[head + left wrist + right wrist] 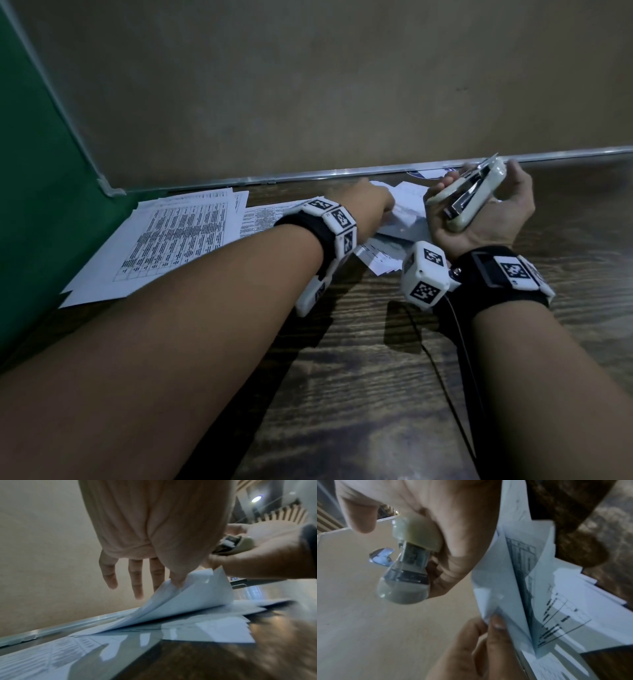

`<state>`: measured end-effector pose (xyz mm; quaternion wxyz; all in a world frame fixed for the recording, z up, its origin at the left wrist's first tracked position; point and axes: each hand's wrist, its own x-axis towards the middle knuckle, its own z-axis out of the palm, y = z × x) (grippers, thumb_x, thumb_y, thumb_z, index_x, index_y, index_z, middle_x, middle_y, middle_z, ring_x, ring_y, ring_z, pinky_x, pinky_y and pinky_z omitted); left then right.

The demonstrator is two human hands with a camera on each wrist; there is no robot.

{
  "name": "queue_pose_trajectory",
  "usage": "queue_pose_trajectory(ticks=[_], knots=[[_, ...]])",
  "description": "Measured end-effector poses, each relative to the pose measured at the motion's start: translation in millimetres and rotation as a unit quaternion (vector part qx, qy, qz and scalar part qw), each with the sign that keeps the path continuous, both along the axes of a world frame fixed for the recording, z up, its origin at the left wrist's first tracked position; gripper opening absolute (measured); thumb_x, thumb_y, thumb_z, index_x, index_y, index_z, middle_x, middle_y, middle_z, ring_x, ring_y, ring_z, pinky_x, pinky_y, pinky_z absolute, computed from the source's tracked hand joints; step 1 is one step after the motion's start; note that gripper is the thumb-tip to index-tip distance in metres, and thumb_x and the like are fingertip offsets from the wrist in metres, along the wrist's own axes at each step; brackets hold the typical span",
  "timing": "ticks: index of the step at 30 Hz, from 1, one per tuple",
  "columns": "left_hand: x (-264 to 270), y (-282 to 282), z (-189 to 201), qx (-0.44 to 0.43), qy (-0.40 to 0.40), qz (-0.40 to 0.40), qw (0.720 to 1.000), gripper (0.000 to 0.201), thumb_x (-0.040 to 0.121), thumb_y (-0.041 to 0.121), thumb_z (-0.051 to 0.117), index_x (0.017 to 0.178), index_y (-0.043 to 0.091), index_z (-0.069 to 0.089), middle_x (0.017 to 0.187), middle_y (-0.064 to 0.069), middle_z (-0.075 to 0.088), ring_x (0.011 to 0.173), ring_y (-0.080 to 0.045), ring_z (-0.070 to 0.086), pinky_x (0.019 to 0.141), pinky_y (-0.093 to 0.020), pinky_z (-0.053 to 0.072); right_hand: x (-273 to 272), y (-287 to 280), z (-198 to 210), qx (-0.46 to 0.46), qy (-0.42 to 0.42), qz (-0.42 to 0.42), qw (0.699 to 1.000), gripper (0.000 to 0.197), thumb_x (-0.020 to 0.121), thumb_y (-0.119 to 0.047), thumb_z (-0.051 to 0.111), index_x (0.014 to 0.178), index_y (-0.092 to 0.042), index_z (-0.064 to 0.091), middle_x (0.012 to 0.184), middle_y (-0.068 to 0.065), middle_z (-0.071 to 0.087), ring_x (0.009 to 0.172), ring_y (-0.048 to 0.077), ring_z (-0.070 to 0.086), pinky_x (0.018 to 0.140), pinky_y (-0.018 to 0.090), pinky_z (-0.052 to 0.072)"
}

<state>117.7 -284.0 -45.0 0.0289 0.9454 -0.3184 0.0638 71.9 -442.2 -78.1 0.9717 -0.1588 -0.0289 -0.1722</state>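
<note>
Near the far edge of a dark wood-grain surface (376, 377), the left hand (370, 202) pinches the corner of a few white paper sheets (188, 599) between thumb and forefinger and holds that corner off the pile, its other fingers (137, 580) straight and spread. The right hand (486, 222) hovers just beside it, palm up, fingers curled round a cream plastic stapler with a metal magazine (469, 195) held above the surface, close to the raised corner but not touching it. The sheets carry printed tables in black, and a second spread of printed table pages (178, 236) lies flat to the left; none of the writing is sharp enough to read. A blue-and-white sticker (431, 173) shows partly behind the hands, its lettering unreadable. Both wrists wear black bands with white blocks bearing black-and-white square markers (337, 219). A silver metal rail (342, 171) runs along the surface's back edge under a plain beige wall (308, 85), with a green panel (30, 188) at the left.
</note>
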Motion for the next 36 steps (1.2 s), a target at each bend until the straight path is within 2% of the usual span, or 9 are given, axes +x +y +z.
queue_pose_trajectory(ticks=[8, 10, 13, 20, 23, 26, 30, 33, 36], knots=[[16.7, 84.1, 53.1, -0.220, 0.009, 0.042, 0.975, 0.026, 0.106, 0.036, 0.053, 0.098, 0.018, 0.069, 0.100, -0.009, 0.073, 0.095, -0.032, 0.066, 0.074, -0.031, 0.045, -7.3, 0.1, 4.8, -0.024, -0.131, 0.109, 0.985, 0.047, 0.086, -0.048, 0.061, 0.108, -0.006, 0.061, 0.085, 0.007, 0.049, 0.073, 0.020, 0.053, 0.066, 0.030, 0.052], [8.2, 111.8, 63.5, -0.321, 0.023, 0.038, 0.946, 0.030, 0.099, 0.046, 0.055, 0.087, 0.022, 0.067, 0.091, -0.011, 0.074, 0.089, -0.036, 0.070, 0.081, -0.043, 0.059, -8.0, 4.8, 5.3, -0.056, -0.137, 0.125, 0.981, 0.048, 0.087, -0.049, 0.061, 0.111, -0.007, 0.060, 0.085, 0.006, 0.048, 0.073, 0.019, 0.052, 0.066, 0.028, 0.051], [-11.3, 145.2, 65.3, -0.446, 0.077, 0.033, 0.891, 0.029, 0.103, 0.039, 0.057, 0.082, 0.022, 0.065, 0.094, -0.016, 0.069, 0.090, -0.032, 0.069, 0.093, -0.061, 0.058, -9.4, 16.8, 5.8, -0.115, -0.125, 0.140, 0.975, 0.045, 0.085, -0.045, 0.067, 0.114, -0.012, 0.060, 0.087, 0.004, 0.049, 0.074, 0.016, 0.052, 0.067, 0.028, 0.052], [-66.5, 193.7, 41.5, -0.548, 0.108, 0.035, 0.829, 0.026, 0.107, 0.032, 0.052, 0.092, 0.015, 0.065, 0.090, -0.007, 0.058, 0.091, -0.022, 0.062, 0.100, -0.052, 0.057, -11.3, 59.2, 1.5, -0.238, -0.073, 0.169, 0.954, 0.060, 0.061, -0.035, 0.095, 0.109, -0.022, 0.062, 0.091, 0.004, 0.060, 0.067, 0.014, 0.058, 0.063, 0.025, 0.056], [-86.5, 204.1, 25.4, -0.534, 0.083, 0.033, 0.841, 0.034, 0.096, 0.059, 0.057, 0.088, 0.027, 0.068, 0.077, 0.013, 0.061, 0.084, -0.013, 0.061, 0.099, -0.058, 0.055, -15.1, 82.6, 3.0, -0.276, -0.066, 0.184, 0.941, 0.062, 0.059, -0.029, 0.096, 0.110, -0.023, 0.061, 0.094, 0.008, 0.065, 0.061, 0.015, 0.059, 0.061, 0.028, 0.057], [-100.8, 208.6, 13.3, -0.508, 0.105, 0.034, 0.854, 0.041, 0.078, 0.074, 0.063, 0.100, 0.040, 0.070, 0.093, 0.012, 0.073, 0.090, -0.010, 0.069, 0.094, -0.054, 0.057, -22.5, 110.3, 8.6, -0.319, -0.078, 0.186, 0.926, 0.052, 0.069, -0.018, 0.085, 0.113, -0.020, 0.058, 0.098, 0.014, 0.068, 0.059, 0.019, 0.057, 0.059, 0.033, 0.057], [-107.3, 210.6, 1.9, -0.464, 0.065, 0.081, 0.880, 0.047, 0.069, 0.051, 0.091, 0.107, 0.055, 0.065, 0.097, 0.006, 0.072, 0.090, -0.008, 0.071, 0.084, -0.032, 0.059, -33.9, 139.7, 14.8, -0.367, -0.119, 0.198, 0.901, 0.070, 0.064, -0.021, 0.092, 0.123, -0.015, 0.053, 0.107, 0.021, 0.068, 0.061, 0.024, 0.059, 0.061, 0.040, 0.057], [-108.1, 214.0, 2.9, -0.472, -0.003, 0.118, 0.874, 0.007, 0.088, 0.033, 0.079, 0.094, 0.030, 0.077, 0.079, -0.004, 0.073, 0.076, -0.021, 0.067, 0.068, -0.035, 0.053, -39.0, 153.4, 19.1, -0.409, -0.126, 0.191, 0.883, 0.075, 0.066, -0.027, 0.094, 0.126, -0.012, 0.052, 0.111, 0.022, 0.067, 0.063, 0.026, 0.060, 0.061, 0.040, 0.057], [-105.1, 227.0, -1.6, -0.498, -0.004, 0.133, 0.857, 0.025, 0.095, 0.035, 0.071, 0.082, 0.014, 0.077, 0.076, -0.004, 0.074, 0.073, -0.022, 0.068, 0.063, -0.030, 0.047, -43.7, 159.8, 24.1, -0.432, -0.119, 0.168, 0.878, 0.062, 0.075, -0.030, 0.089, 0.124, -0.012, 0.055, 0.098, 0.020, 0.066, 0.063, 0.028, 0.060, 0.062, 0.040, 0.054]])
